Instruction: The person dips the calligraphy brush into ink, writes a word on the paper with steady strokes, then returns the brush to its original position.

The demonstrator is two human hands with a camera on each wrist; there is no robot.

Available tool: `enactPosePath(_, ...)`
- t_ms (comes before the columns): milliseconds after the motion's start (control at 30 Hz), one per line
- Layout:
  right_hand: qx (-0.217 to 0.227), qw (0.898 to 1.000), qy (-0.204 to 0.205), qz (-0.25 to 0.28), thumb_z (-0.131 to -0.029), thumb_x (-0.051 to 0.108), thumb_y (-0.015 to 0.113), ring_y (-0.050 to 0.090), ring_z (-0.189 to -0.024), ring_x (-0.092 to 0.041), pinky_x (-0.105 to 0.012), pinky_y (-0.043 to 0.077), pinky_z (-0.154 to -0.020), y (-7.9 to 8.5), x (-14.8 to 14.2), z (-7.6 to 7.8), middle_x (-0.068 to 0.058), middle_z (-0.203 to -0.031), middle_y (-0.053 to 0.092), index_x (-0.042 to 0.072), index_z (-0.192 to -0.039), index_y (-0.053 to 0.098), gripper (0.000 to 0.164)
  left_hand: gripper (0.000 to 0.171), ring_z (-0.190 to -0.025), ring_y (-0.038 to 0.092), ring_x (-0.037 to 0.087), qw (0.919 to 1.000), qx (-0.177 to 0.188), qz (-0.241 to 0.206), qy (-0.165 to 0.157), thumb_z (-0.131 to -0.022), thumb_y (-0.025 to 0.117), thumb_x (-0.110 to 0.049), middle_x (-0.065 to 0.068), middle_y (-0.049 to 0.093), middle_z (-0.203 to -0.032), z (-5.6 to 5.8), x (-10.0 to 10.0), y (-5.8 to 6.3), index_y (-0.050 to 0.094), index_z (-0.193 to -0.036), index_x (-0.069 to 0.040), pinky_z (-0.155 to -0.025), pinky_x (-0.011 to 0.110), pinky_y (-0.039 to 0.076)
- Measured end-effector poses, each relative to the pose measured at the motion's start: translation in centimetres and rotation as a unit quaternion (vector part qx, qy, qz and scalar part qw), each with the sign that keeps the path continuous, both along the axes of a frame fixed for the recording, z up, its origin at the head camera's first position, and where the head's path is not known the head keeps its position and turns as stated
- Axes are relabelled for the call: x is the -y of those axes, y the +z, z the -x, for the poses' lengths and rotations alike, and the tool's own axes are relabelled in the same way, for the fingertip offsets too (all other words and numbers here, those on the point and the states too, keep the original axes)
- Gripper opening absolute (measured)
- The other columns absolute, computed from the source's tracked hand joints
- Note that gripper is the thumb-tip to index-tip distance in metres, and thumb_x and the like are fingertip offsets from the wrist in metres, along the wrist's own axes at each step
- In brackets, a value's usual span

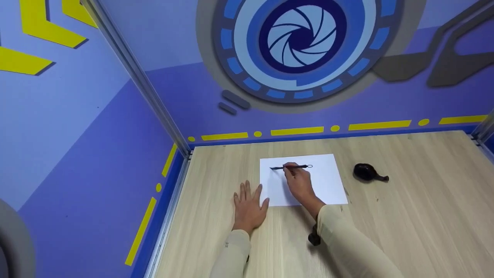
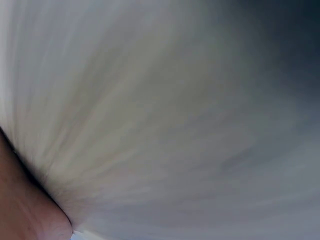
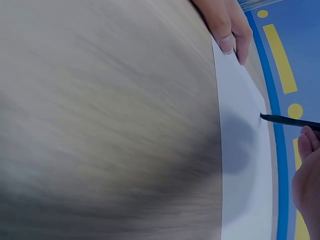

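A white sheet of paper (image 1: 326, 185) lies on the wooden table. Over it, my right hand (image 1: 300, 184) grips a dark brush (image 1: 299, 166) with a small ring at its far end. The brush's dark tip meets the upper left part of the sheet; in the right wrist view the brush (image 3: 287, 120) points at the paper (image 3: 245, 150). Flat beside the sheet's lower left edge rests my left hand (image 1: 249, 210), fingers spread, with thumb and index finger over the paper's edge. In the left wrist view only the heel of the left hand (image 2: 30, 210) shows, against blurred tabletop.
To the right of the paper sits a small black dish with a short handle (image 1: 364, 172). The wooden table (image 1: 417, 185) meets a blue and purple wall (image 1: 173, 100) at the back, and a metal rail (image 1: 170, 220) runs along its left side.
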State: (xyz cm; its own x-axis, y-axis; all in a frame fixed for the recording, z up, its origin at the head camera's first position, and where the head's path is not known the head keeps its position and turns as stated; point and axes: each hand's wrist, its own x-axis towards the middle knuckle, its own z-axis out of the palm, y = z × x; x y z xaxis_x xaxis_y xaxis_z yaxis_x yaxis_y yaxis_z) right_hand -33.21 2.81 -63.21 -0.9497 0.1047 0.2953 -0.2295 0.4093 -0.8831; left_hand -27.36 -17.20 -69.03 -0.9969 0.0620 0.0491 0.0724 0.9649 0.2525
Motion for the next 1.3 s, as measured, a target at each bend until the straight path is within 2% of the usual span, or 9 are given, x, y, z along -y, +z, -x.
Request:
enactPosePath(133,-0.006,1.0,0.006,-0.005,-0.103,0.01,0.068,0.076,-0.105,-0.028,-0.047,0.06,-0.095,-0.1,0.0,0.0,-0.013,-0.112,0.081,0.004,-0.115,0.077,0.016,0.064,-0.167,0.02,0.044,1.0,-0.008,-0.003,-0.002,-0.11,0.043,-0.059,0.022,0.022,-0.178,-0.1,0.0,0.2,0.043,-0.165,-0.028,-0.13,0.072,0.021)
enactPosePath(333,-0.008,1.0,0.011,-0.014,-0.103,0.011,0.069,0.078,-0.103,-0.029,-0.048,0.06,-0.095,0.0,-0.1,0.0,-0.013,-0.11,0.081,0.005,-0.113,0.077,0.015,0.064,-0.168,0.018,0.043,1.0,-0.008,-0.004,-0.001,-0.11,0.042,-0.06,0.022,0.021,-0.179,0.0,0.0,0.0,0.041,-0.166,-0.029,-0.13,0.071,0.02)
enactPosePath(533,-0.016,1.0,0.003,-0.011,-0.101,0.011,0.069,0.077,-0.093,-0.025,-0.038,0.06,-0.085,-0.1,-0.2,0.0,-0.011,-0.102,0.082,0.006,-0.107,0.078,0.012,0.065,-0.169,0.015,0.041,1.0,0.0,0.002,0.001,-0.11,0.038,-0.062,0.02,0.018,-0.18,0.1,0.1,-0.2,0.038,-0.167,-0.031,-0.131,0.071,0.02)
enactPosePath(633,-0.007,1.0,0.0,0.001,-0.1,0.011,0.069,0.074,-0.087,-0.021,-0.03,0.056,-0.079,-0.1,-0.2,0.0,-0.01,-0.096,0.081,0.006,-0.104,0.078,0.011,0.065,-0.169,0.015,0.041,1.0,0.001,0.004,0.002,-0.11,0.037,-0.063,0.02,0.017,-0.18,0.1,0.1,-0.3,0.037,-0.167,-0.032,-0.131,0.07,0.02)
enactPosePath(767,0.012,1.0,0.0,0.009,-0.098,0.011,0.068,0.069,-0.082,-0.017,-0.025,0.053,-0.074,-0.1,-0.3,0.0,-0.009,-0.092,0.08,0.007,-0.101,0.077,0.01,0.065,-0.169,0.015,0.041,1.0,0.0,0.002,0.002,-0.11,0.038,-0.062,0.02,0.017,-0.18,0.0,0.1,-0.1,0.038,-0.167,-0.031,-0.131,0.071,0.019)
enactPosePath(1033,0.02,1.0,-0.006,0.012,-0.092,0.01,0.069,0.063,-0.074,-0.016,-0.025,0.049,-0.067,0.2,-0.5,0.0,-0.007,-0.082,0.076,0.007,-0.092,0.077,0.008,0.064,-0.167,0.02,0.043,0.9997,-0.024,-0.006,-0.001,-0.109,0.043,-0.061,0.022,0.023,-0.178,0.1,0.0,-0.4,0.043,-0.165,-0.029,-0.129,0.072,0.021)
enactPosePath(1200,0.04,0.999,0.0,0.015,-0.091,0.011,0.069,0.066,-0.075,-0.016,-0.025,0.051,-0.069,0.6,-0.7,-0.2,-0.007,-0.083,0.077,0.008,-0.092,0.077,0.008,0.065,-0.168,0.018,0.042,0.9999,-0.011,0.002,0.002,-0.109,0.04,-0.062,0.021,0.02,-0.179,0.0,0.0,-0.2,0.041,-0.166,-0.03,-0.13,0.071,0.02)
enactPosePath(1300,0.054,0.998,-0.002,0.045,-0.091,0.011,0.068,0.068,-0.074,-0.015,-0.025,0.053,-0.068,1.1,-1.0,-0.3,-0.008,-0.083,0.077,0.007,-0.091,0.076,0.009,0.066,-0.169,0.014,0.041,0.9999,0.004,0.009,0.005,-0.11,0.037,-0.063,0.02,0.016,-0.18,0.0,0.0,-0.1,0.037,-0.167,-0.032,-0.131,0.07,0.018)
